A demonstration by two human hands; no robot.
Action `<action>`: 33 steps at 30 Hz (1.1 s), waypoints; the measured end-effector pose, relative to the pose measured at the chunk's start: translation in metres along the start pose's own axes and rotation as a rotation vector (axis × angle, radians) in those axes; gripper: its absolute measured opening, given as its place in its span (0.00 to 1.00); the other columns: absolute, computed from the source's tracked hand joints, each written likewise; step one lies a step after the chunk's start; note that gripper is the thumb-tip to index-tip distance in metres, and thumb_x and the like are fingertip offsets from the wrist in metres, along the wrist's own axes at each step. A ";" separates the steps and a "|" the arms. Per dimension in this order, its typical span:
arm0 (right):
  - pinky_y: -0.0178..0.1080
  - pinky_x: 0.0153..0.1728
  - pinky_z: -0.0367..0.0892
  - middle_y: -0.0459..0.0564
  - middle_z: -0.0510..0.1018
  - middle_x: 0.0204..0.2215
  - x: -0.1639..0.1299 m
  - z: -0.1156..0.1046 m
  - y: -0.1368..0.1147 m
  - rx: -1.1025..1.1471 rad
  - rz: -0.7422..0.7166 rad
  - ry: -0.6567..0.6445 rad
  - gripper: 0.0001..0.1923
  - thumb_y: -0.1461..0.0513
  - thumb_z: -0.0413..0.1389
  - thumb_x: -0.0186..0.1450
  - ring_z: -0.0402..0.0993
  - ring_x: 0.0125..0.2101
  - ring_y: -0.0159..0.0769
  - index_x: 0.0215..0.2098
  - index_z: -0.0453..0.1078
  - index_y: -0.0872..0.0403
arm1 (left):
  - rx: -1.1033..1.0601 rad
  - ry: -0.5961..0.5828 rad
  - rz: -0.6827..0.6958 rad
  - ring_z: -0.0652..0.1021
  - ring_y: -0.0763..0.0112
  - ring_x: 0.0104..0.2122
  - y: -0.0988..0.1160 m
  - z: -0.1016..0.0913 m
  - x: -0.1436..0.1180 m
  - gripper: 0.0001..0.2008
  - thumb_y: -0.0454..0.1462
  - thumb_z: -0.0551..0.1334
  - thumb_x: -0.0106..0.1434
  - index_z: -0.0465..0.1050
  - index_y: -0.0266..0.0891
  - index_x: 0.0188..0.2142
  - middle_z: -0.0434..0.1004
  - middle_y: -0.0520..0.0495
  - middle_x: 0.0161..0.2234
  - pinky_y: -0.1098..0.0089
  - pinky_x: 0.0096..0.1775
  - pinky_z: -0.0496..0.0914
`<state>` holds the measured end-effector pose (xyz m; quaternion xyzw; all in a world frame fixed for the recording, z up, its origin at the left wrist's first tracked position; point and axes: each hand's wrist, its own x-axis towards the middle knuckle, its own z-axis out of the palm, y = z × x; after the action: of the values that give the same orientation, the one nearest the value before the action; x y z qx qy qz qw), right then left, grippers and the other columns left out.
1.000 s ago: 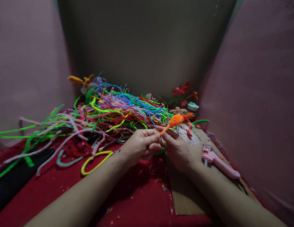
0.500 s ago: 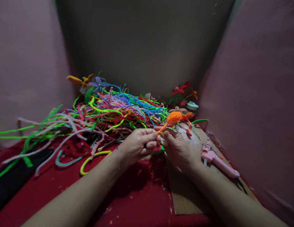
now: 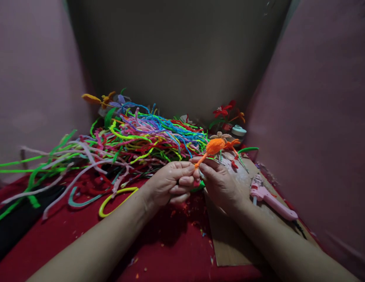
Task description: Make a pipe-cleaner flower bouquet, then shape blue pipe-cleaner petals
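My left hand (image 3: pixel 169 183) and my right hand (image 3: pixel 219 184) meet above the red cloth (image 3: pixel 82 231). Both pinch the thin stem of an orange pipe-cleaner petal (image 3: pixel 214 146), whose fuzzy oval end points up and to the right. The fingertips touch each other at the stem's lower end. A green piece shows just under the hands; I cannot tell whether either hand holds it.
A big heap of coloured pipe cleaners (image 3: pixel 135 139) lies behind the hands. A pink glue gun (image 3: pixel 270 200) rests on a cardboard sheet (image 3: pixel 232 239) at the right. Finished pipe-cleaner flowers (image 3: pixel 226 111) and a small round container (image 3: pixel 239 131) stand at the back. A yellow loop (image 3: pixel 117 199) lies left.
The orange petal and both hands have shifted slightly left and up. The fingers have changed their pinch on the stem a little.
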<state>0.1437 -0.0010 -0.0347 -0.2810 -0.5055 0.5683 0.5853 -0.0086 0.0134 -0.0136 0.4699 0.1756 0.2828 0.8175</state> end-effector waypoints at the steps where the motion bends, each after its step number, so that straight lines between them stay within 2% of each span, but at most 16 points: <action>1: 0.35 0.31 0.59 0.44 0.72 0.24 0.000 0.000 0.000 0.012 0.004 -0.007 0.05 0.63 0.56 0.59 0.62 0.25 0.30 0.31 0.74 0.51 | 0.035 0.017 0.005 0.45 0.86 0.11 0.001 0.001 0.000 0.08 0.39 0.54 0.63 0.66 0.37 0.31 0.51 0.62 0.16 0.81 0.10 0.52; 4: 0.34 0.28 0.58 0.43 0.71 0.23 0.001 -0.002 0.003 0.048 0.023 0.017 0.04 0.63 0.56 0.59 0.61 0.23 0.29 0.29 0.73 0.52 | 0.333 0.175 0.085 0.51 0.85 0.11 -0.001 0.004 0.002 0.12 0.42 0.52 0.64 0.65 0.37 0.29 0.56 0.59 0.17 0.79 0.13 0.54; 6: 0.33 0.27 0.58 0.43 0.71 0.24 0.002 -0.002 0.004 0.051 0.021 0.066 0.03 0.63 0.57 0.59 0.61 0.23 0.28 0.29 0.73 0.53 | 0.725 0.320 0.212 0.60 0.81 0.15 -0.005 0.004 0.004 0.13 0.43 0.52 0.64 0.66 0.37 0.29 0.61 0.56 0.19 0.77 0.18 0.58; 8: 0.34 0.28 0.58 0.43 0.72 0.25 0.001 -0.002 0.006 0.037 0.012 0.111 0.02 0.63 0.58 0.58 0.63 0.24 0.29 0.29 0.73 0.53 | 1.171 0.438 0.356 0.69 0.76 0.22 -0.011 0.002 0.006 0.11 0.41 0.54 0.63 0.67 0.36 0.32 0.68 0.52 0.24 0.74 0.25 0.63; 11: 0.35 0.32 0.61 0.44 0.74 0.27 0.000 -0.001 0.006 -0.001 -0.016 0.136 0.03 0.63 0.58 0.57 0.66 0.28 0.31 0.30 0.74 0.53 | 1.649 0.531 0.490 0.73 0.69 0.30 -0.021 -0.002 0.005 0.10 0.39 0.50 0.65 0.67 0.36 0.37 0.73 0.46 0.31 0.70 0.32 0.65; 14: 0.37 0.35 0.62 0.45 0.75 0.27 0.000 0.000 0.006 -0.038 -0.029 0.133 0.04 0.63 0.58 0.58 0.67 0.30 0.33 0.30 0.74 0.53 | 1.847 0.557 0.518 0.74 0.68 0.29 -0.025 -0.004 0.004 0.13 0.38 0.46 0.67 0.67 0.36 0.36 0.72 0.46 0.30 0.70 0.31 0.64; 17: 0.38 0.37 0.62 0.45 0.76 0.29 -0.001 0.001 0.006 -0.042 -0.034 0.122 0.05 0.62 0.58 0.58 0.68 0.31 0.34 0.32 0.75 0.53 | 1.834 0.547 0.523 0.73 0.70 0.28 -0.024 -0.003 0.004 0.13 0.36 0.45 0.67 0.66 0.37 0.34 0.72 0.47 0.29 0.71 0.30 0.63; 22: 0.38 0.36 0.63 0.46 0.76 0.30 -0.003 0.003 0.001 -0.096 0.013 0.079 0.08 0.59 0.56 0.60 0.67 0.30 0.33 0.37 0.75 0.51 | 1.527 0.589 0.512 0.68 0.75 0.24 -0.021 0.001 0.004 0.11 0.37 0.48 0.66 0.65 0.39 0.31 0.68 0.52 0.25 0.75 0.29 0.60; 27: 0.37 0.37 0.63 0.46 0.76 0.33 -0.003 0.003 -0.003 -0.051 0.047 0.048 0.07 0.59 0.56 0.60 0.69 0.33 0.34 0.36 0.75 0.50 | 1.313 0.594 0.517 0.64 0.78 0.22 -0.018 0.005 0.003 0.10 0.37 0.51 0.64 0.66 0.39 0.28 0.64 0.55 0.22 0.76 0.28 0.58; 30: 0.37 0.39 0.63 0.46 0.76 0.31 -0.002 0.001 -0.001 -0.036 0.050 0.048 0.07 0.60 0.57 0.59 0.68 0.33 0.34 0.35 0.75 0.50 | 1.117 0.589 0.476 0.63 0.78 0.21 -0.016 0.009 0.005 0.10 0.37 0.54 0.62 0.68 0.39 0.26 0.62 0.56 0.19 0.77 0.26 0.57; 33: 0.35 0.35 0.63 0.45 0.75 0.29 -0.001 -0.002 0.003 -0.016 0.044 0.042 0.07 0.61 0.57 0.59 0.66 0.30 0.31 0.35 0.75 0.51 | 0.798 0.524 0.366 0.62 0.80 0.18 -0.011 0.013 0.007 0.09 0.38 0.56 0.60 0.68 0.37 0.25 0.61 0.57 0.17 0.78 0.22 0.57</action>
<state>0.1442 -0.0007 -0.0383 -0.3086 -0.4914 0.5709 0.5809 0.0073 0.0046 -0.0173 0.6819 0.3841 0.4404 0.4399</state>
